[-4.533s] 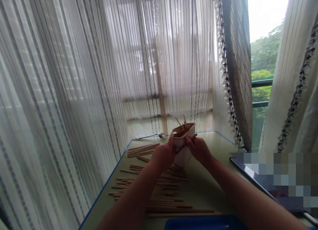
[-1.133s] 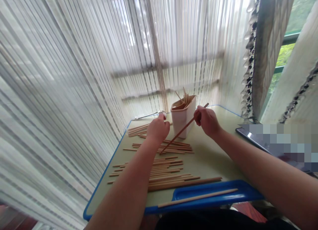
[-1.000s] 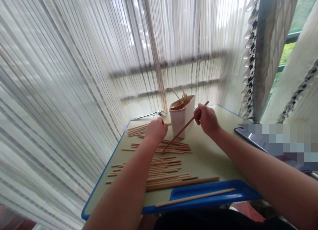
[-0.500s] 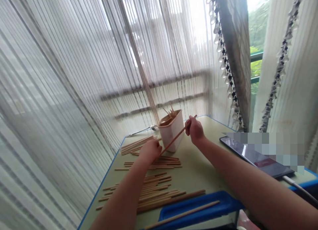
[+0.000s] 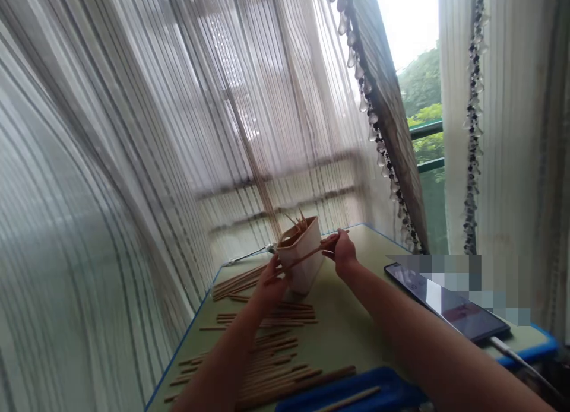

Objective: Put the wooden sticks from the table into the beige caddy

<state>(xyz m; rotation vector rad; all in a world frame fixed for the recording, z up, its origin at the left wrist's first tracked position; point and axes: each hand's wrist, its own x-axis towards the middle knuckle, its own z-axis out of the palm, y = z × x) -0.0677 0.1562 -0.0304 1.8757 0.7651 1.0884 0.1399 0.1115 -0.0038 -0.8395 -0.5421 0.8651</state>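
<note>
A white plastic holder (image 5: 305, 263) with several wooden chopsticks sticking out stands at the far middle of the green table (image 5: 356, 317). One wooden chopstick (image 5: 299, 258) is held level across the holder's front. My left hand (image 5: 272, 279) pinches its left end and my right hand (image 5: 342, 253) pinches its right end. Several more loose chopsticks (image 5: 267, 352) lie spread on the table below and left of the holder.
A metal spoon (image 5: 249, 254) lies behind the holder by the sheer curtain. A phone (image 5: 445, 302) with a cable lies at the right. A blue tray (image 5: 356, 394) with a stick in it sits at the near edge. Curtains close in on the left and behind.
The left hand rose from the loose chopsticks on the table to grip the low end of the chopstick held by the right hand. The stick went from slanted to nearly level. The view tilted.
</note>
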